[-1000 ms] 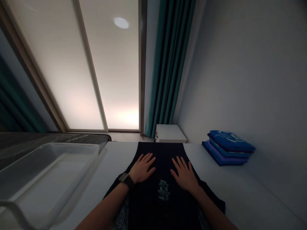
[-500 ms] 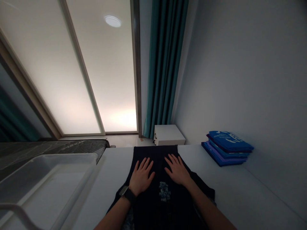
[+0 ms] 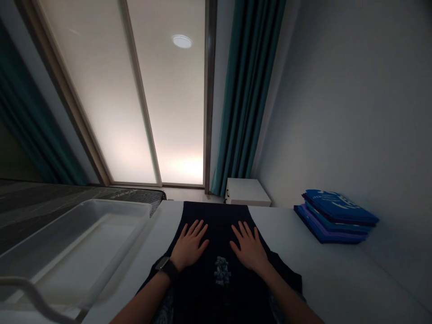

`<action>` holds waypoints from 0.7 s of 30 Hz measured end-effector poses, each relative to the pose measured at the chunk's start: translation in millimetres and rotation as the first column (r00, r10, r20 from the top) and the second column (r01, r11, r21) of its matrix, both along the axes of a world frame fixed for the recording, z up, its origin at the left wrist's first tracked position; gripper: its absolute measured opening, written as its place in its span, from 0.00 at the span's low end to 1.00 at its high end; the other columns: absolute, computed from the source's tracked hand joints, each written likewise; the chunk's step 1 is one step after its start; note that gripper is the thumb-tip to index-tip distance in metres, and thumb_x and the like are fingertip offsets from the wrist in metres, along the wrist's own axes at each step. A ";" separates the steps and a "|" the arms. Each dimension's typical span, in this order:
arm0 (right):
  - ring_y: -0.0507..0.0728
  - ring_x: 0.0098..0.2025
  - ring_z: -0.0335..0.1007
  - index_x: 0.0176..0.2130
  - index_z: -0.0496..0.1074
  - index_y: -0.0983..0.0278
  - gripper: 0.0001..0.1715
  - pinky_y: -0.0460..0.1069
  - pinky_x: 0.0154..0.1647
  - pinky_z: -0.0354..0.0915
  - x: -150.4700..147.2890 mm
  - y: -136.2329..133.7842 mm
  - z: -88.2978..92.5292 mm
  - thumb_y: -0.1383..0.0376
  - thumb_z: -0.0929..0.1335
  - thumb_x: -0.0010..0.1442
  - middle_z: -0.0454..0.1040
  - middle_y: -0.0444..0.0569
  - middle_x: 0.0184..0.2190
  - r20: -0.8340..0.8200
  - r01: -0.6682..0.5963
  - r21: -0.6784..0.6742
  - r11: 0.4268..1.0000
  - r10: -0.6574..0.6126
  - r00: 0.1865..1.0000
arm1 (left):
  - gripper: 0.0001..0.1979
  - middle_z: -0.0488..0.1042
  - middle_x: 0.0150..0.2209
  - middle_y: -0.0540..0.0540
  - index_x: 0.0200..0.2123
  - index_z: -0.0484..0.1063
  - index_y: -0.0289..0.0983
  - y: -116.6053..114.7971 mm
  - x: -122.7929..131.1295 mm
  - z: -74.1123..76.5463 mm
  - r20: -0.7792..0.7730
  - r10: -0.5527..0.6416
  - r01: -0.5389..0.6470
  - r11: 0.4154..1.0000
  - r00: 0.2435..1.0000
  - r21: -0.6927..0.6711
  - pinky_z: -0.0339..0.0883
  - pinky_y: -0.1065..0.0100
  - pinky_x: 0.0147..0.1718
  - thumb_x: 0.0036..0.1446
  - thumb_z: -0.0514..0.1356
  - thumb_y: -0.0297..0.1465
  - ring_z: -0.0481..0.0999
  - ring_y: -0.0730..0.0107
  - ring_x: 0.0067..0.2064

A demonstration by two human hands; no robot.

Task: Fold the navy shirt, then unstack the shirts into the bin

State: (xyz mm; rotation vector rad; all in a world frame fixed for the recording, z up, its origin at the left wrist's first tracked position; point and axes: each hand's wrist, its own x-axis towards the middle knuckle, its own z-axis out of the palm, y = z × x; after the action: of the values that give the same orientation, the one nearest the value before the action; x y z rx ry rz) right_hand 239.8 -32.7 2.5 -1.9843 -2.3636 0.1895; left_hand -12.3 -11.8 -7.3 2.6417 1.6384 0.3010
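Note:
A dark navy garment [image 3: 216, 225] lies spread over the white table, its far end at the table's back edge. Small patterned blue knots [image 3: 222, 271] run down its middle. My left hand [image 3: 189, 246] rests flat on the garment's left side, fingers spread; a dark watch is on that wrist. On the right side of the cloth, my right hand [image 3: 249, 247] also lies palm down with fingers apart. Neither hand grips anything. The near part of the garment runs out of view at the bottom.
To the right, a stack of folded blue and purple cloth items [image 3: 334, 218] sits on the white table [image 3: 270, 225] by the wall. A translucent plastic bin [image 3: 135, 208] stands at left. Beyond the table are a small white cabinet [image 3: 248, 191] and a teal curtain [image 3: 249, 99].
Both hands stay flat on the garment; the left has slid outward, so they are farther apart. The view has shifted and tilted a little, showing more of the bin.

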 end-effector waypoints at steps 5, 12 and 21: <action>0.62 0.70 0.27 0.68 0.46 0.57 0.38 0.63 0.66 0.25 -6.1 -32.6 0.7 0.46 0.49 0.65 0.38 0.49 0.70 -0.016 0.040 -0.009 0.999 -0.040 0.999 | 0.28 0.49 0.68 0.49 0.66 0.50 0.48 -13.4 -4.0 0.9 0.003 -0.034 0.034 0.999 0.999 -0.022 0.42 0.47 0.64 0.65 0.45 0.46 0.48 0.57 0.68; 0.59 0.70 0.34 0.66 0.54 0.57 0.34 0.60 0.68 0.30 -1.7 -31.0 5.0 0.50 0.51 0.66 0.47 0.45 0.68 -0.090 0.057 0.003 0.998 -0.057 0.994 | 0.28 0.51 0.67 0.48 0.66 0.53 0.44 -13.0 -7.9 5.8 0.019 -0.052 0.053 0.997 0.998 -0.061 0.43 0.48 0.64 0.65 0.47 0.44 0.49 0.59 0.68; 0.58 0.69 0.40 0.64 0.58 0.58 0.32 0.57 0.69 0.34 6.9 -25.8 1.4 0.54 0.54 0.65 0.52 0.43 0.67 -0.133 0.040 0.012 0.999 -0.038 0.990 | 0.26 0.57 0.66 0.47 0.63 0.58 0.44 -13.0 -9.1 5.5 0.093 -0.043 0.048 0.997 0.995 -0.060 0.44 0.51 0.65 0.64 0.49 0.42 0.53 0.60 0.67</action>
State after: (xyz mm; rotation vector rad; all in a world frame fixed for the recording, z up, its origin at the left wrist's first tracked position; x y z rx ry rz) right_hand 246.7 -58.5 3.9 -1.9445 -2.2369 0.2914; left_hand -21.4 -24.8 -1.8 2.5748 1.5327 0.3579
